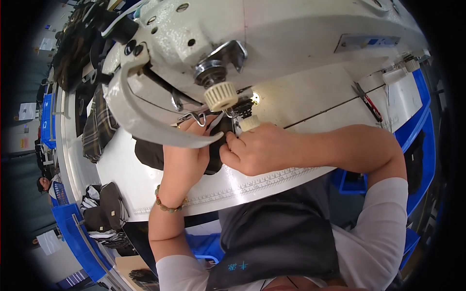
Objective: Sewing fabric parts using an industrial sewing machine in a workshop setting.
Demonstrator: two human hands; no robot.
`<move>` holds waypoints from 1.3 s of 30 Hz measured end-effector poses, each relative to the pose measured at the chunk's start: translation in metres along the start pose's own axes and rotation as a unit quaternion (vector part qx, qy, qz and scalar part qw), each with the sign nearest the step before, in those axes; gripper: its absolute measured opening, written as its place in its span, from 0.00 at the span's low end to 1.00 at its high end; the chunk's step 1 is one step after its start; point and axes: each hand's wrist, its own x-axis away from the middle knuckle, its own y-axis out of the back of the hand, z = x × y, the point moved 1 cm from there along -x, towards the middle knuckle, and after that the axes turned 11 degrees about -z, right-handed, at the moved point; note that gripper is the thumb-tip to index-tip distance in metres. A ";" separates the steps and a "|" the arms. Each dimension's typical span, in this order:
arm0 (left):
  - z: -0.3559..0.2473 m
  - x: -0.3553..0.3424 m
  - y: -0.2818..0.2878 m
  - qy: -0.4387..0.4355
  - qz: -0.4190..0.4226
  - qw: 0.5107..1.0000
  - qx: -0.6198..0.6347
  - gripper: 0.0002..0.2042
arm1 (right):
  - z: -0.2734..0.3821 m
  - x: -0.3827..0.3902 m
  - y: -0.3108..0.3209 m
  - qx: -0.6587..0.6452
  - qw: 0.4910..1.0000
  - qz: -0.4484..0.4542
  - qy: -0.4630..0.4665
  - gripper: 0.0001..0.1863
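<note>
A white sewing machine (pixel 296 36) fills the upper part of the view, its needle area lit by a small lamp (pixel 255 98). Under it, a piece of black cloth (pixel 148 154) lies on the white table. My left hand (pixel 187 157) is closed on this cloth left of the needle area; the machine's curved white guard (pixel 133 114) crosses in front and partly hides its fingers. Close by on the right, my right hand (pixel 262 148) pinches the cloth's edge between thumb and bent fingers. The cloth right at the needle is mostly hidden.
Red-handled thread snips (pixel 370 104) lie at the table's right. A printed ruler strip (pixel 257 184) follows the front edge. Plaid cloth (pixel 97 131) and dark folded garments (pixel 104 208) are piled at left. A blue bin (pixel 421 140) stands right; another person (pixel 45 184) is far left.
</note>
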 end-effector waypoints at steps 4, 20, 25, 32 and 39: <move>0.002 0.003 0.001 0.002 -0.008 1.000 0.011 0.10 | -0.003 -0.008 0.012 0.027 0.999 -0.037 0.022 0.09; -0.016 0.018 -0.020 -0.118 -0.019 0.986 -0.113 0.15 | 0.013 0.001 0.015 -0.001 0.997 0.075 -0.018 0.09; -0.018 0.016 -0.021 -0.120 -0.024 0.985 -0.119 0.15 | 0.014 0.003 0.013 0.010 0.998 0.061 -0.016 0.08; -0.008 0.004 -0.026 -0.092 -0.057 0.989 -0.100 0.12 | 0.003 0.002 0.005 0.033 0.996 0.054 -0.063 0.07; 0.008 -0.010 -0.009 -0.107 -0.036 0.993 -0.041 0.08 | -0.002 0.002 0.006 0.037 0.993 0.093 -0.065 0.10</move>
